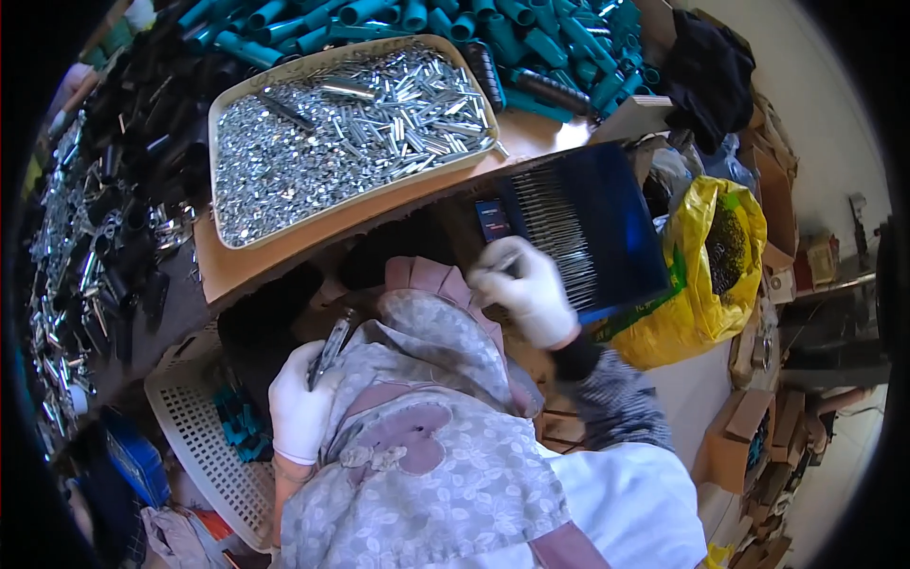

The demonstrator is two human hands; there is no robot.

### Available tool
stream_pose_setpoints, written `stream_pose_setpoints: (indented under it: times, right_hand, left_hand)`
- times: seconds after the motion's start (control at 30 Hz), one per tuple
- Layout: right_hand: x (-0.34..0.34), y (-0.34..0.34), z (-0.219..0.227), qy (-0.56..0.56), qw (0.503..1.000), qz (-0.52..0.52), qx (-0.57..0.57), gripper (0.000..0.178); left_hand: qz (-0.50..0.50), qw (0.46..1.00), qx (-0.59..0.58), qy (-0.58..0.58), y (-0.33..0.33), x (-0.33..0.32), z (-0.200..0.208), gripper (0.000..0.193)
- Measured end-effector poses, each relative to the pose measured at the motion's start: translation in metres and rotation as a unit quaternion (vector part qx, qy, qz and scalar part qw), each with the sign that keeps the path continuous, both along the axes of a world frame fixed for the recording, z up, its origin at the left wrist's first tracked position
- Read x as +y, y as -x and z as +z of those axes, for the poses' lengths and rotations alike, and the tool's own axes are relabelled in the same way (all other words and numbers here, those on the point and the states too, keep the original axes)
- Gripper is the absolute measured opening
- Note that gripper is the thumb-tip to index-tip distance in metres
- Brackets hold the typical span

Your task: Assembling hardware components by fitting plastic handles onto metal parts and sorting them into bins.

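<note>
One left hand (301,403) below the tray (220,213) clasps a shiny piece (332,347) in its fingers; right hand (527,292) curls, hold unclear; desk (284,250) edge skirts tray

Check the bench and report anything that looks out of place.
In the cream tray, one dark, slim piece lies among silvery metal parts; its colour sets it apart. Behind, a black ribbed piece lies against teal tubes, possibly a stray.

Our left hand (301,403) and right hand (527,292), white-gloved.
Left: curled in a grip, wrist (290,482) bare. Right: farther forward, curled inward, forearm (621,398) grey-sleeved.
</note>
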State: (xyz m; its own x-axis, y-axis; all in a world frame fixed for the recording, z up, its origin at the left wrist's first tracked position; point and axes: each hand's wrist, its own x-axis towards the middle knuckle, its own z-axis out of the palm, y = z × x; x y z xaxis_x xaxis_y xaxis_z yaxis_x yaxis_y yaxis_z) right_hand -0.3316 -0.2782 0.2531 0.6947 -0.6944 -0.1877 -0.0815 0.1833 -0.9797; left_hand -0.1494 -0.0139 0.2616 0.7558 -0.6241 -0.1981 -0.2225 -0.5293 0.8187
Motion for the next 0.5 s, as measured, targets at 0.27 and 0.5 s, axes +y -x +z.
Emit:
stream_pose_setpoints:
  times: [0.27, 0.5]
  right_hand:
    - [0.116, -0.096, -0.024, -0.324, 0.903, 0.230, -0.165, 0.022]
    - [0.114, -0.095, 0.002, -0.247, 0.914, 0.318, -0.047, 0.038]
  left_hand:
    - [0.131, 0.974, -0.015, 0.185, -0.002, 0.024, 0.017, 0.035]
    - [0.187, 0.967, -0.034, 0.172, -0.008, 0.030, 0.019, 0.032]
